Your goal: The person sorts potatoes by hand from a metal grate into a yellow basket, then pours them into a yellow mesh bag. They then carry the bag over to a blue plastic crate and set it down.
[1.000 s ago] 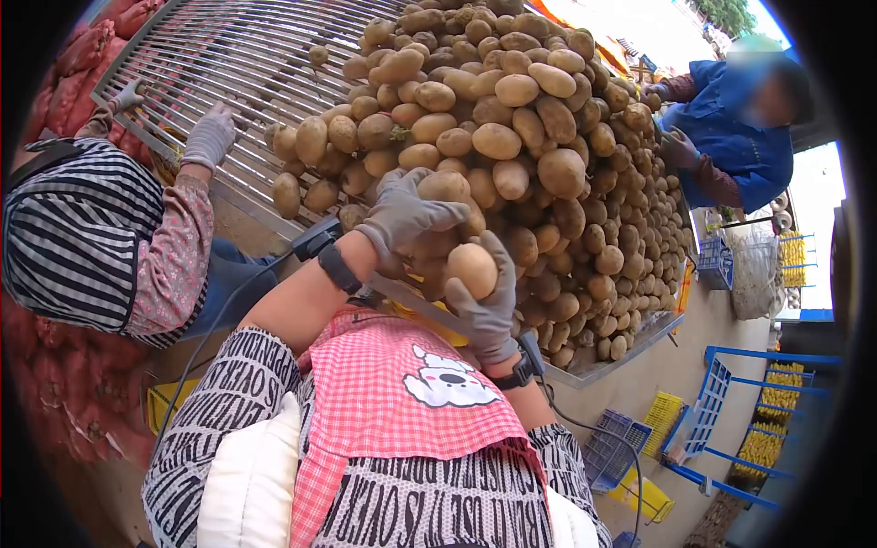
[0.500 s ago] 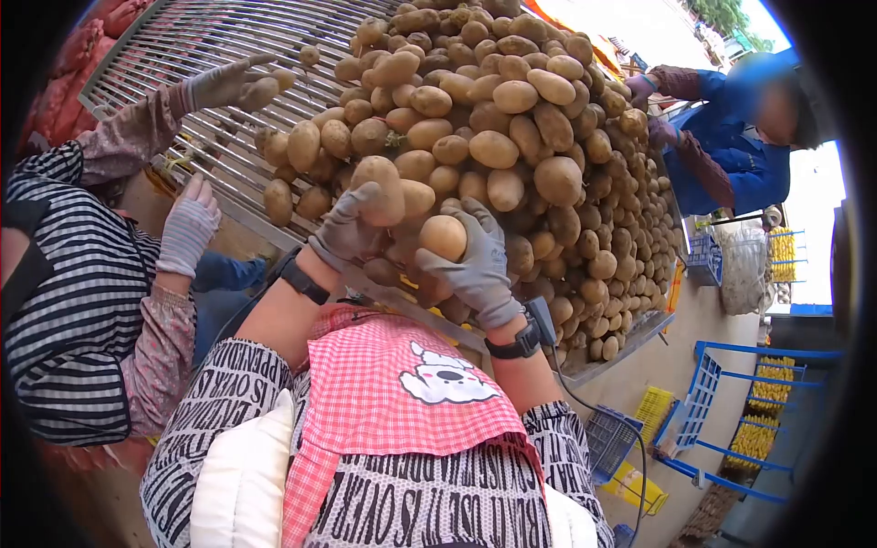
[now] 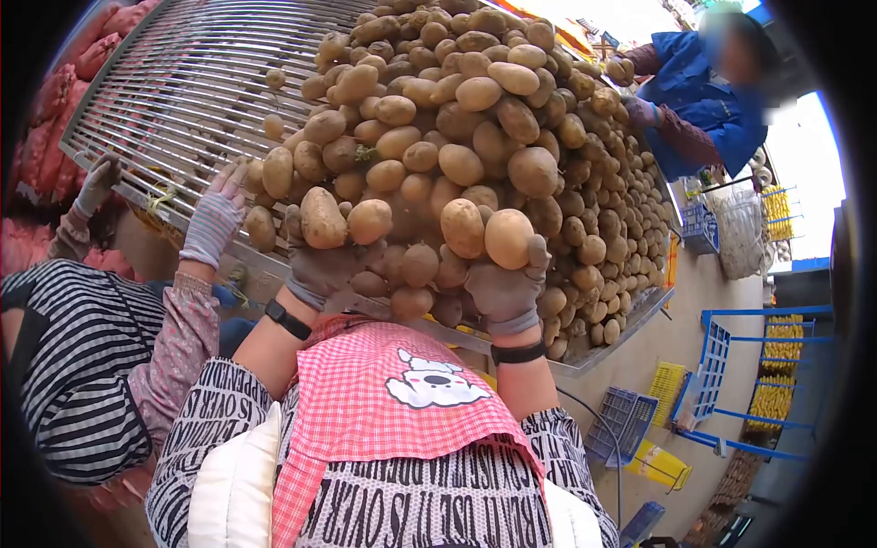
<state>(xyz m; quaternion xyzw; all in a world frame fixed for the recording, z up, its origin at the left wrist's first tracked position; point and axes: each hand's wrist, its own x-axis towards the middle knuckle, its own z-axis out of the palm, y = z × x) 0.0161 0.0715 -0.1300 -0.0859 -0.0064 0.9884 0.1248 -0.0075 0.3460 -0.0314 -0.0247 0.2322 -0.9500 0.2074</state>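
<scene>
Potato heap [image 3: 461, 165], largest element, fills the upper centre of the frame on a slatted metal worktop [image 3: 174, 100] extending to the upper left. A co-worker in stripes [image 3: 82, 365] occupies the lower left, one gloved hand [image 3: 214, 225] at the worktop's edge; a co-worker in blue [image 3: 699, 105] stands upper right, both hands at the heap. Red sacks [image 3: 55, 128] lie at the far left. A grey crate [image 3: 623, 422] and a yellow crate [image 3: 660, 464] sit lower right. At centre, at the heap's near side, are the wearer's gloved hands. The left hand [image 3: 331, 270] has its grip spread wide behind two potatoes, one oblong [image 3: 323, 219], one rounder [image 3: 370, 221]. The right hand [image 3: 505, 290] holds a smooth pale potato [image 3: 510, 239], thumb at its right side; a speckled potato [image 3: 463, 228] lies directly beside it.
</scene>
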